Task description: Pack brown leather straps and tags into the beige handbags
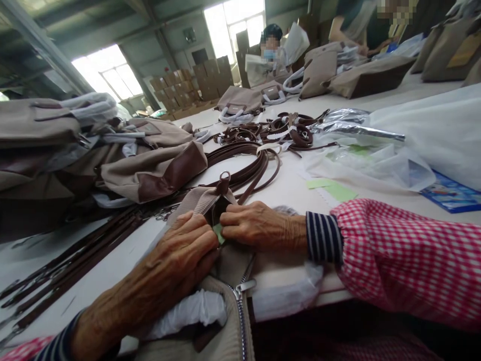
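A beige ribbed handbag (229,260) lies before me at the table's front edge, its metal zip partly undone. My left hand (184,245) lies over the near side of the opening, fingers curled on the fabric edge. Across from it, my right hand (251,225) is closed in a pinch at the mouth of the bag. A small green slip (219,233) shows at the right fingertips, partly inside the bag. The zip pull (244,287) hangs nearer to me. White wrapping covers the handles (289,293). The bag's inside is mostly hidden.
Brown straps (248,160) lie coiled beyond the bag, with more straps (75,260) at left. Finished bags (158,165) pile up on the left. Green papers (332,189), clear plastic (376,160) and a blue packet (451,193) lie right. Co-workers stand across the table.
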Demonstrator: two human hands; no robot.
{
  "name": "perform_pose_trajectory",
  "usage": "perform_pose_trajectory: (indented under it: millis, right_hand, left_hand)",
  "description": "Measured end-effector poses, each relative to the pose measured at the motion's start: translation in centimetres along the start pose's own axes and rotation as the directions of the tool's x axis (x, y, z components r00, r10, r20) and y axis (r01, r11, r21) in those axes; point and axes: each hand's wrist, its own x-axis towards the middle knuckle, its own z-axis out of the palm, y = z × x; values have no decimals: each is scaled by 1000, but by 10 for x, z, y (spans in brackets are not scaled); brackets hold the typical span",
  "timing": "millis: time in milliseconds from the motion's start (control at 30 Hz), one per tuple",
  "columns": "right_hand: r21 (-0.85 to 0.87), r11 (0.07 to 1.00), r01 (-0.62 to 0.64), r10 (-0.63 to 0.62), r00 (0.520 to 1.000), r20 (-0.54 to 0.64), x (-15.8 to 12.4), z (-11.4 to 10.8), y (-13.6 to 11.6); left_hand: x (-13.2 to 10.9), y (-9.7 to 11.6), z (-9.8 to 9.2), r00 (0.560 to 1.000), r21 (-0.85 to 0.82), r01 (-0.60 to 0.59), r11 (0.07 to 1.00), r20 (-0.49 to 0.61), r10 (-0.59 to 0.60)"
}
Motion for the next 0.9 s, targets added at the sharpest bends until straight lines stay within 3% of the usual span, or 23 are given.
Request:
perform_pose_trajectory:
  millis: [100, 300, 667, 900]
  right_hand:
    - [29, 999, 19, -18, 1000, -9, -9, -1, -3]
    - [74, 996, 40, -40, 999, -9, -22, 1, -5]
    - [152, 988, -20, 15, 999, 33, -17, -4, -8]
    - [142, 990, -2, -4, 999, 43, -15, -5, -9]
  left_hand:
    - [-3, -3, 1, 999, -14, 27, 1000, 41, -26]
    - [-5, -6, 2, 1000, -26, 12, 1000, 23, -11]
    - [2, -2, -6, 1000, 69, -18, 997, 0, 18]
    - [2, -3, -13, 999, 86, 39, 995, 28, -42]
